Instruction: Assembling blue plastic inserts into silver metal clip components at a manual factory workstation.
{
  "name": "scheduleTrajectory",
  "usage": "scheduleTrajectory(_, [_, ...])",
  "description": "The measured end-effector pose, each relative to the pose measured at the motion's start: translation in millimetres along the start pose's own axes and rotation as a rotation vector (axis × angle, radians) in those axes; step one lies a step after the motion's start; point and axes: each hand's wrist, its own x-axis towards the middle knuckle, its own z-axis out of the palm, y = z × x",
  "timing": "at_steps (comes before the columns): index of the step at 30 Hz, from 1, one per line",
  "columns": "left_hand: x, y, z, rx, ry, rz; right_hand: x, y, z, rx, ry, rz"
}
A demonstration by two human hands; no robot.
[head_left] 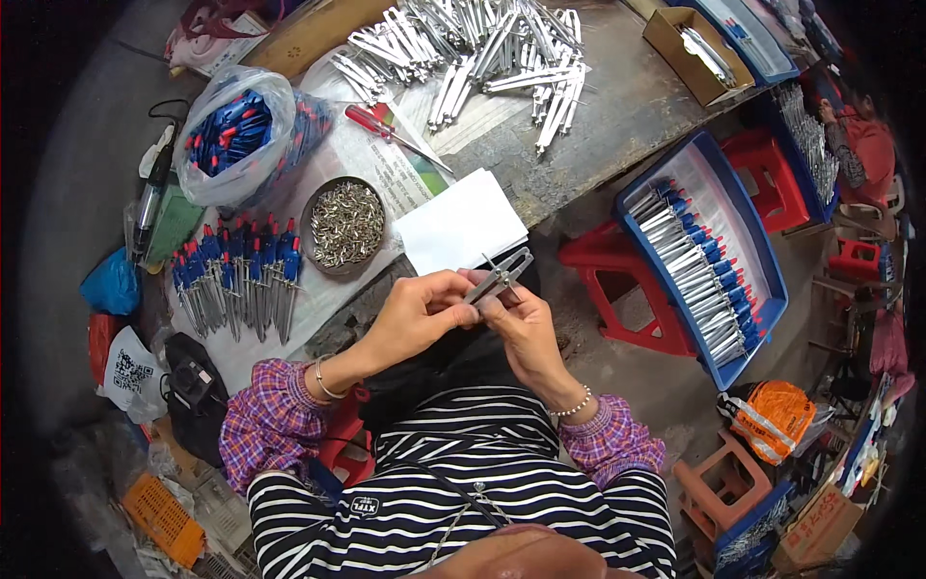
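Just in front of my body, both hands hold a slim silver metal part (499,280) with a long slot at its upper end and a thin pin or shank sticking out near it. My left hand (420,314) pinches its lower end between thumb and fingers. My right hand (526,328) grips it around the middle, with the thumb pressed against it. Some fingertips are hidden behind the part. A stack of white paper (461,222) lies on the bench edge, just beyond my hands. Left of it stands a round bowl (307,227) full of small metal screws or rivets.
Silver metal parts (482,58) are heaped at the back. A red screwdriver (386,133) lies on the bench. Blue-and-silver pieces (236,275) sit left, below a plastic bag (231,135). A blue tray (702,261) of similar pieces rests on red stools (627,289). Another person (863,154) is far right.
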Motion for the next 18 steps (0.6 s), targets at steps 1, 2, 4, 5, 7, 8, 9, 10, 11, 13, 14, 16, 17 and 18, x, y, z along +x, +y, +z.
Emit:
scheduleTrajectory(1, [-1, 0, 1, 0.001, -0.003, -0.001, 0, 0, 0, 0.002, 0.002, -0.002])
scheduleTrajectory(2, [-3, 1, 3, 0.024, 0.009, 0.009, 0, 0, -1, 0.031, 0.017, 0.023])
scheduleTrajectory(4, [-4, 6, 2, 0.046, 0.019, 0.018, 0, -1, -1, 0.061, 0.034, 0.047])
scheduleTrajectory(5, [-3, 11, 0, 0.094, -0.007, -0.008, 0, -3, 1, 0.044, 0.037, 0.031])
scheduleTrajectory(7, [-1, 13, -5, 0.142, -0.034, -0.036, 0, -5, -1, 0.028, 0.043, 0.017])
scheduleTrajectory(8, [-2, 13, -8, 0.113, 0.0, -0.019, -1, -6, -4, 0.004, 0.002, 0.036])
scheduleTrajectory(9, [-1, 13, -12, 0.083, 0.034, -0.002, -1, -6, -7, -0.02, -0.039, 0.056])
scheduleTrajectory(10, [-1, 17, -15, 0.06, 0.023, -0.022, -1, -6, -9, -0.02, -0.044, 0.061])
scheduleTrajectory(11, [0, 18, -17, 0.059, 0.03, -0.024, -1, -5, -9, -0.006, -0.047, 0.089])
scheduleTrajectory(13, [3, 20, -20, -0.005, 0.08, 0.047, 0, -4, -15, 0.008, -0.055, 0.123])
scheduleTrajectory(14, [5, 23, -20, -0.032, 0.065, 0.045, 0, -3, -21, 0.093, -0.153, 0.232])
scheduleTrajectory(16, [9, 30, -18, -0.079, -0.02, 0.008, -2, 1, -23, 0.257, -0.31, 0.415])
scheduleTrajectory(17, [11, 32, -17, -0.124, -0.112, -0.028, -1, 2, -24, 0.331, -0.394, 0.454])
scheduleTrajectory(18, [12, 32, -13, -0.307, -0.169, -0.078, -2, 6, -26, 0.43, -0.444, 0.503])
